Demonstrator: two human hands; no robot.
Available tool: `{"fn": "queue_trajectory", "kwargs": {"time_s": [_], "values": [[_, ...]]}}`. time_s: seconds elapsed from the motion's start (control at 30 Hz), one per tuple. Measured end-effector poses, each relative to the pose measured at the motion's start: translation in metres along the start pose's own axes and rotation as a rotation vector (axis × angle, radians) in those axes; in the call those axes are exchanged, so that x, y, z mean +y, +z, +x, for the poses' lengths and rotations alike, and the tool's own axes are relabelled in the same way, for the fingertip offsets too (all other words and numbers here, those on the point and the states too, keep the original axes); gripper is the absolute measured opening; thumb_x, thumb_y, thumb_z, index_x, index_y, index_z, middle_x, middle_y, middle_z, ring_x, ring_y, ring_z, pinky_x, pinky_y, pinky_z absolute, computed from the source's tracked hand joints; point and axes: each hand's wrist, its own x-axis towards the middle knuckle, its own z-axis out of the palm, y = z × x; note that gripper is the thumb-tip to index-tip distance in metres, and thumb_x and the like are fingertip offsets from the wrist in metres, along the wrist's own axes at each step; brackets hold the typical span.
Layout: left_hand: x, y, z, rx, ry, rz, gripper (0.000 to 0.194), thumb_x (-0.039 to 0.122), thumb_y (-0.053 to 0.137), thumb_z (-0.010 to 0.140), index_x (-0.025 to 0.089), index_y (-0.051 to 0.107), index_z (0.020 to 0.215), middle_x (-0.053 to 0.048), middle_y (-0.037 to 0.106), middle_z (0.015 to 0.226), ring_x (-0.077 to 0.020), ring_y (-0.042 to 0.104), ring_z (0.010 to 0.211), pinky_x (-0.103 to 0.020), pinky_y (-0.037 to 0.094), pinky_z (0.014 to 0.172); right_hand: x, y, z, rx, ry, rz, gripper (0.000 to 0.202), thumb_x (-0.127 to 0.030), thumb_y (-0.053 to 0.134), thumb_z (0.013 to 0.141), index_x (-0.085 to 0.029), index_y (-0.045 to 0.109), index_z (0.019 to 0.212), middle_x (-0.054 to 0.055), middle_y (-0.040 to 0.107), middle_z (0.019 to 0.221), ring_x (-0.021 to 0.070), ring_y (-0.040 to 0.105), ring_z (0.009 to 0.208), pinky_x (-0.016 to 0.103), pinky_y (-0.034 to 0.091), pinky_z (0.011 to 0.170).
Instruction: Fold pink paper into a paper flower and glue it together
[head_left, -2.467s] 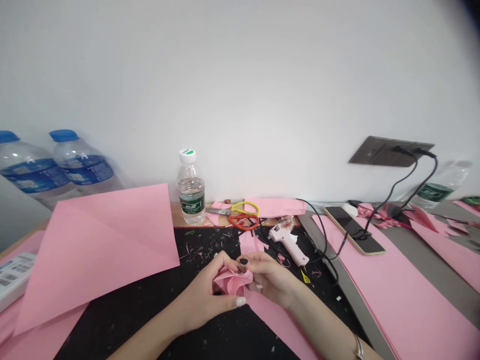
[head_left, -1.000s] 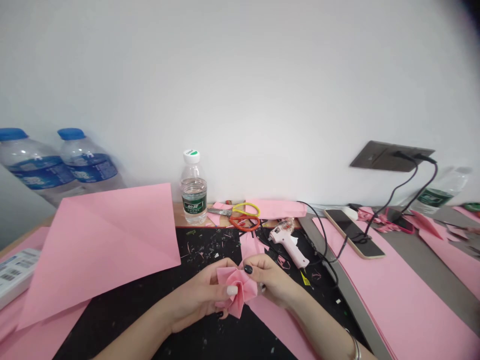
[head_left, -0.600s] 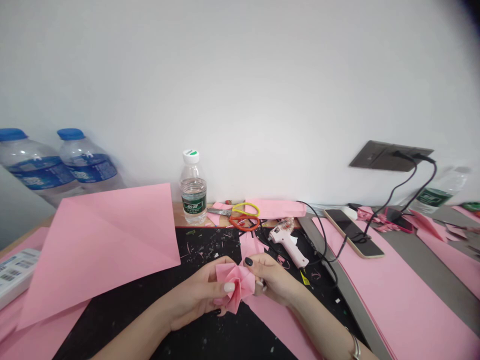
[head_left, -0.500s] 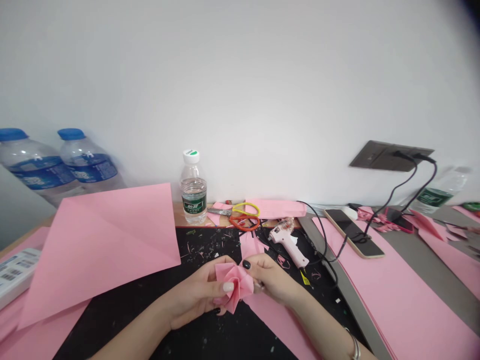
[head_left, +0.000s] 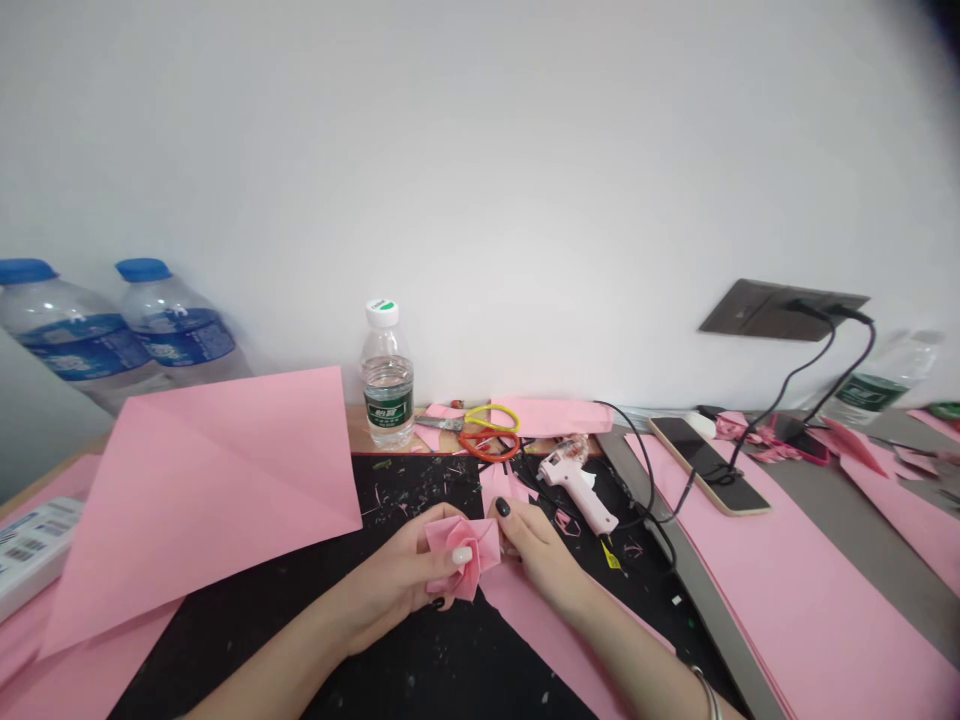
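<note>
While the left hand (head_left: 391,578) pinches the folded pink paper (head_left: 482,543) between thumb and fingers, over the black mat (head_left: 390,688), the right hand (head_left: 537,552) is curled at the paper's right side; whether it grips an edge I cannot tell. Shaping the folds seems to be the step in hand, and further shaping would call for a steady left hold and light pressure, lest the layers crush

Light's soft and pretty even for me, brightest on the wall (head_left: 510,270) behind my table (head_left: 355,438); bottles (head_left: 184,337) by its far left corner look stretched and slanted.
</note>
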Motion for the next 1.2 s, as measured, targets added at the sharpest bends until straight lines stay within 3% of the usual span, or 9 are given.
{"fn": "queue_trajectory", "kwargs": {"time_s": [0.13, 0.33, 0.5, 0.73, 0.9, 1.0, 1.2], "values": [[0.0004, 0.0008, -0.0011, 0.040, -0.033, 0.063, 0.029, 0.030, 0.070, 0.073, 0.019, 0.048, 0.089, 0.001, 0.055, 0.076, -0.0098, 0.050, 0.062, -0.021, 0.032, 0.054, 0.0003, 0.0011, 0.0012, -0.035, 0.056, 0.077, 0.042, -0.053, 0.051, 0.081, -0.020, 0.037, 0.058, -0.008, 0.026, 0.048, 0.0073, 0.021, 0.043, 0.024, 0.014, 0.043], [0.0005, 0.0008, -0.0036, -0.028, -0.036, 0.089, 0.031, 0.028, 0.071, 0.072, 0.019, 0.047, 0.089, 0.002, 0.055, 0.077, -0.0098, 0.049, 0.064, -0.021, 0.034, 0.056, -0.0006, 0.0019, -0.0011, -0.122, 0.144, 0.200, 0.043, -0.052, 0.055, 0.077, -0.020, 0.034, 0.057, -0.010, 0.026, 0.046, 0.0055, 0.017, 0.041, 0.022, 0.014, 0.041], [0.0015, 0.0022, -0.0035, -0.042, 0.017, 0.113, 0.031, 0.029, 0.071, 0.072, 0.018, 0.047, 0.088, 0.001, 0.055, 0.075, -0.0099, 0.048, 0.063, -0.021, 0.032, 0.054, -0.0003, 0.0029, -0.0011, -0.095, 0.139, 0.205, 0.041, -0.050, 0.053, 0.080, -0.020, 0.035, 0.057, -0.009, 0.027, 0.044, 0.0056, 0.017, 0.040, 0.022, 0.013, 0.040], [-0.0003, 0.0009, 0.0026, 0.124, 0.074, 0.117, 0.039, 0.031, 0.075, 0.065, 0.019, 0.051, 0.094, 0.001, 0.056, 0.077, -0.0101, 0.047, 0.064, -0.021, 0.032, 0.053, 0.0002, 0.0007, 0.0042, 0.055, 0.043, 0.056, 0.041, -0.046, 0.052, 0.083, -0.021, 0.034, 0.056, -0.008, 0.026, 0.047, 0.0073, 0.019, 0.042, 0.024, 0.013, 0.042], [0.0000, 0.0017, 0.0051, 0.244, 0.111, 0.100, 0.052, 0.027, 0.077, 0.063, 0.021, 0.050, 0.106, -0.001, 0.060, 0.090, -0.0154, 0.053, 0.078, -0.023, 0.039, 0.062, -0.0033, 0.0005, 0.0037, 0.111, -0.037, -0.069, 0.041, -0.045, 0.049, 0.085, -0.020, 0.034, 0.056, -0.005, 0.028, 0.055, 0.0104, 0.024, 0.051, 0.025, 0.018, 0.048], [0.0004, 0.0021, 0.0052, 0.235, 0.154, 0.099, 0.042, 0.025, 0.076, 0.065, 0.019, 0.052, 0.100, -0.002, 0.060, 0.089, -0.0167, 0.053, 0.083, -0.027, 0.041, 0.071, -0.0049, 0.0024, 0.0028, 0.090, -0.068, -0.120, 0.039, -0.044, 0.044, 0.088, -0.020, 0.034, 0.058, -0.005, 0.028, 0.056, 0.0106, 0.024, 0.051, 0.025, 0.019, 0.048], [0.0022, 0.0020, 0.0035, 0.179, 0.200, 0.135, 0.028, 0.023, 0.071, 0.072, 0.018, 0.055, 0.095, -0.001, 0.058, 0.088, -0.0149, 0.051, 0.085, -0.024, 0.039, 0.074, -0.0026, 0.0042, 0.0018, 0.034, -0.050, -0.131, 0.036, -0.042, 0.038, 0.090, -0.021, 0.032, 0.061, -0.007, 0.024, 0.055, 0.0098, 0.020, 0.048, 0.024, 0.017, 0.045]]}}
